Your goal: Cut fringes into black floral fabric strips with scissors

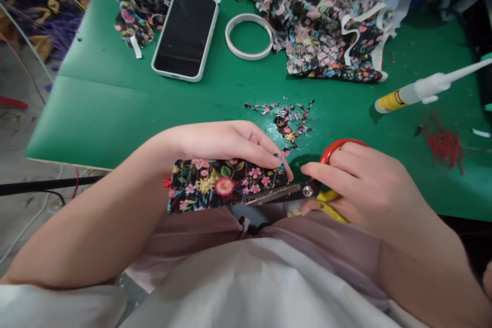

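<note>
My left hand (238, 143) is closed on a rectangular black floral fabric piece (215, 184), its thumb and fingers gripping the upper right edge. A small red tab sticks out at the piece's left end. In my right hand (369, 189) are scissors (326, 156) with red and yellow handles, fingers through the loops. Their blades point left and lie along the lower right edge of the fabric; whether they are cutting into it I cannot tell. Just beyond my left fingertips, thin floral trimmings (288, 125) lie scattered on the green table.
A phone (186, 36) and a roll of white tape (249, 56) lie on the green table (115, 107). Crumpled floral fabric (307, 25) and floral scraps (134, 10) are at the back. To the right are a glue bottle (400, 98) and tangled red thread (442, 141).
</note>
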`<state>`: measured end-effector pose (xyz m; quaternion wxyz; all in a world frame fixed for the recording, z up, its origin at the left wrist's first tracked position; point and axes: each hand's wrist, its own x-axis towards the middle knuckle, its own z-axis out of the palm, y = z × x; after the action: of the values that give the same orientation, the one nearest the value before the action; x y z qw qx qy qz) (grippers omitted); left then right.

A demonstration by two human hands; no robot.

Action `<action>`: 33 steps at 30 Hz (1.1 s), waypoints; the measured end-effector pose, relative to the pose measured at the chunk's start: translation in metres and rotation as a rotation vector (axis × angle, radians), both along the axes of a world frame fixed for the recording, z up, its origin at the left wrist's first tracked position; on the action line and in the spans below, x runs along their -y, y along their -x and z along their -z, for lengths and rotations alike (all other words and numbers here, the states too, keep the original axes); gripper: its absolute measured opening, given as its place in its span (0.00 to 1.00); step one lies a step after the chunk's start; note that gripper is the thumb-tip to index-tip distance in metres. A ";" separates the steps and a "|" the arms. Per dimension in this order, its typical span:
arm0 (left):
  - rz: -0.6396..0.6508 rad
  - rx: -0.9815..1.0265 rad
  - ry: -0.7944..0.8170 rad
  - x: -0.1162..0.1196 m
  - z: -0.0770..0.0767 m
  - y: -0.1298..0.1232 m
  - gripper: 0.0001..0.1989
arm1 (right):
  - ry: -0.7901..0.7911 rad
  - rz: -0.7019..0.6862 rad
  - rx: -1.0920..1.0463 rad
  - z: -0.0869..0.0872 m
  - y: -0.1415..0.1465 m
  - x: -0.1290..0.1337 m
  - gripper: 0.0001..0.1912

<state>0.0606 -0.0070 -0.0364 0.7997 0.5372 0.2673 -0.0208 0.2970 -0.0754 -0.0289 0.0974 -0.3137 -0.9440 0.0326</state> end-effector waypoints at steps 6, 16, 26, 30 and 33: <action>-0.099 -0.037 -0.001 0.002 -0.002 0.001 0.10 | 0.011 0.085 -0.058 -0.002 -0.014 -0.003 0.22; -0.080 -0.007 0.037 0.000 -0.002 0.001 0.11 | -0.003 0.101 0.058 0.002 -0.032 -0.003 0.23; -0.063 -0.026 0.054 0.001 -0.001 -0.002 0.12 | -0.082 0.072 0.035 0.002 -0.012 0.007 0.16; -0.042 -0.019 0.116 0.002 0.001 -0.002 0.12 | -0.057 0.055 0.034 0.000 -0.004 0.006 0.13; -0.044 -0.003 0.141 0.003 0.003 -0.002 0.12 | -0.074 0.046 0.026 -0.002 0.001 0.005 0.12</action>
<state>0.0625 -0.0098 -0.0393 0.8354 0.4737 0.2780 -0.0230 0.2956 -0.0809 -0.0264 0.0975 -0.3318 -0.9383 -0.0087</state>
